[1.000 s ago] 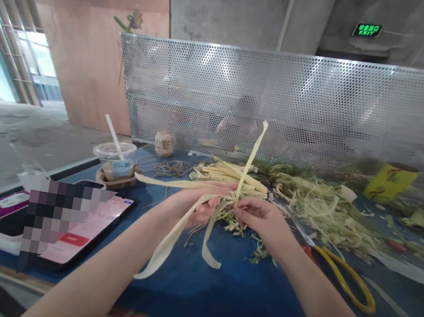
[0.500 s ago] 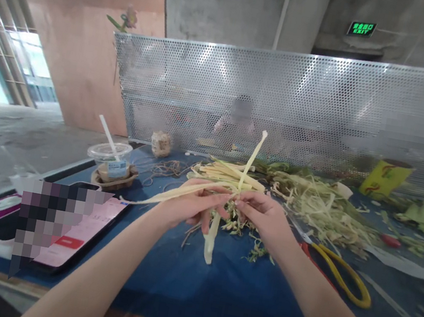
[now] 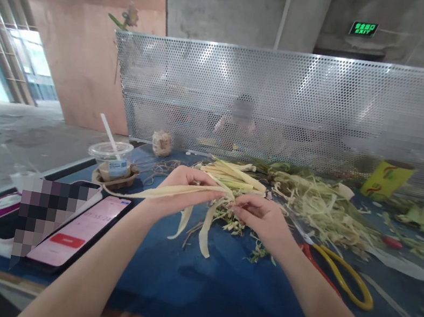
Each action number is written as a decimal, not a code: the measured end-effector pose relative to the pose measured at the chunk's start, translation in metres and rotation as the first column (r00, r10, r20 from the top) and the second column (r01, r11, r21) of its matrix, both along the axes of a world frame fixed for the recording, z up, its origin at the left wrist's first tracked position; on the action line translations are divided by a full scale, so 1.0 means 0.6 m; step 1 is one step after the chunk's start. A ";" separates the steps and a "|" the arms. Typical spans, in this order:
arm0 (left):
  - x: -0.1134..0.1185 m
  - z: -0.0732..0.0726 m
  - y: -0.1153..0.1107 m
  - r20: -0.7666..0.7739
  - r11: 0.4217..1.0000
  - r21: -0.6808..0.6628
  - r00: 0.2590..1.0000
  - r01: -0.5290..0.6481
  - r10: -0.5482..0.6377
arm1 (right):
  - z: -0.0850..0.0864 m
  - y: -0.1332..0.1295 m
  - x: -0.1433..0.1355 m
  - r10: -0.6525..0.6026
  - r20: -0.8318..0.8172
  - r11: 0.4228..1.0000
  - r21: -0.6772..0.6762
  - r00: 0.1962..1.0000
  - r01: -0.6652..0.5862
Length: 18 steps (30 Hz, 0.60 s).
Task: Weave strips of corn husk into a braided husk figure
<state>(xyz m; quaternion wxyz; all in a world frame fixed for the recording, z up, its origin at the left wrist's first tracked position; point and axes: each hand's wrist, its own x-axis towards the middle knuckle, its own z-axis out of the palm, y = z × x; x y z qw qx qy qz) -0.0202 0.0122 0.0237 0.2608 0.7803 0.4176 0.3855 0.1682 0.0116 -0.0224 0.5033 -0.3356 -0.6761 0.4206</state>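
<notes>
My left hand [image 3: 176, 198] is closed around pale yellow-green corn husk strips [image 3: 160, 192]. One long strip trails left past my wrist, and two ends hang below the fingers over the blue table [image 3: 168, 287]. My right hand [image 3: 259, 213] pinches the same strips close to my left fingertips, where they come together. The exact crossing is partly hidden by the fingers. Just under and behind the hands lies a clump of small green sprigs [image 3: 235, 225]. Beyond it is a stack of cut pale strips [image 3: 229, 172].
Scissors with yellow and red handles [image 3: 351, 276] lie by my right forearm. A heap of shredded husks [image 3: 322, 205] spreads at the right, before a yellow roll [image 3: 386, 179]. Left are phones [image 3: 71, 235], a lidded cup [image 3: 110, 162] and a twine ball [image 3: 161, 142]. A perforated metal screen [image 3: 208, 87] stands behind.
The strip end that stood upright above the hands is down, and a second end now hangs below the left hand. My left hand has turned and risen slightly.
</notes>
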 end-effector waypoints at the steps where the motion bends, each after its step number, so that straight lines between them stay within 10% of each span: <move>1: 0.002 -0.001 0.001 0.003 1.000 0.028 1.000 0.006 -0.006 | -0.002 0.000 -0.001 0.007 0.014 1.000 0.012 1.000 -0.007; 18: 0.019 -0.014 -0.005 -0.084 0.996 0.076 0.995 0.053 -0.047 | -0.011 -0.001 -0.005 -0.191 0.301 0.946 0.309 0.934 0.094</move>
